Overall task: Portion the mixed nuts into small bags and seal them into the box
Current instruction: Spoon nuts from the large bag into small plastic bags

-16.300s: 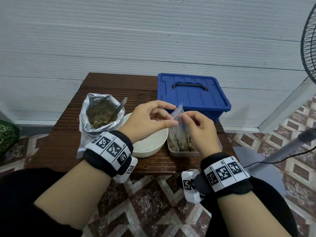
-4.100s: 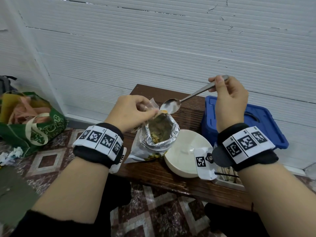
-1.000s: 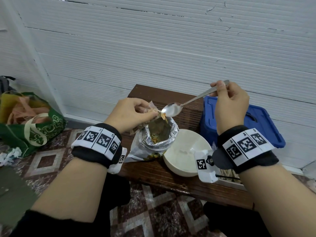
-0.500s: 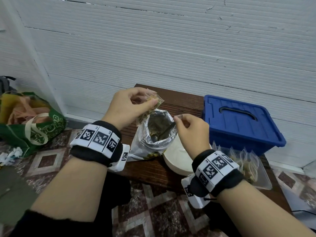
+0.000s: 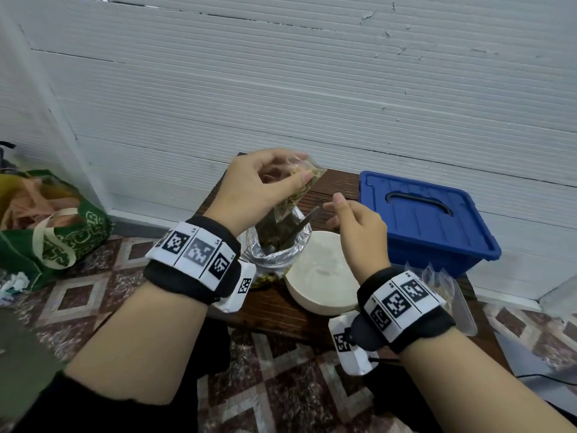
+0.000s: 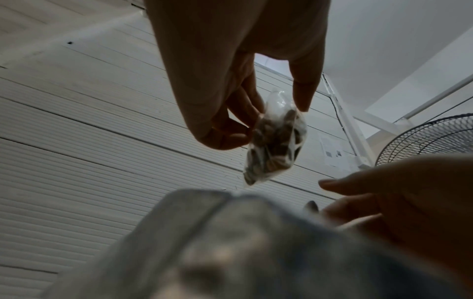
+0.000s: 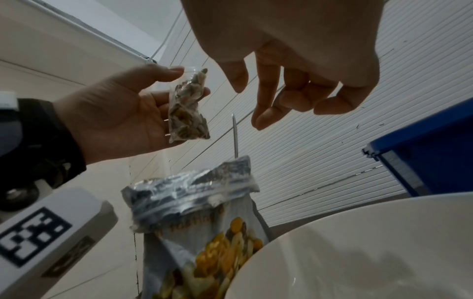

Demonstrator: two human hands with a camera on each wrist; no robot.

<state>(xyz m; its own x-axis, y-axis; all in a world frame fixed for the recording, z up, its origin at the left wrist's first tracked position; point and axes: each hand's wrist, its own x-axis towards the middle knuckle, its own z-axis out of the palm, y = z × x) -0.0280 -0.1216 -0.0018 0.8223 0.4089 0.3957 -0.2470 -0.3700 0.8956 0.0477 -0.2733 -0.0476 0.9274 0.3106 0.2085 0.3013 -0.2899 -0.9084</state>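
My left hand (image 5: pixel 274 182) pinches the top of a small clear bag of mixed nuts (image 5: pixel 301 189), which hangs above the open foil nut pouch (image 5: pixel 281 245). The same small bag (image 6: pixel 275 139) (image 7: pixel 188 107) shows in both wrist views. A metal spoon (image 5: pixel 304 225) stands inside the pouch, its handle (image 7: pixel 235 137) sticking up. My right hand (image 5: pixel 349 217) hovers just right of the small bag with loosely curled fingers (image 7: pixel 266 105), holding nothing. The blue lidded box (image 5: pixel 421 220) sits shut at the right back of the table.
A white bowl (image 5: pixel 321 276) stands right of the pouch. A clear tray of filled small bags (image 5: pixel 446 289) lies in front of the blue box. The dark wooden table (image 5: pixel 274 310) is small. A green cloth bag (image 5: pixel 53 226) sits on the floor at left.
My right hand has let go of the spoon, which now stands in the pouch, and risen toward the small bag. My left hand has lifted the filled bag higher.
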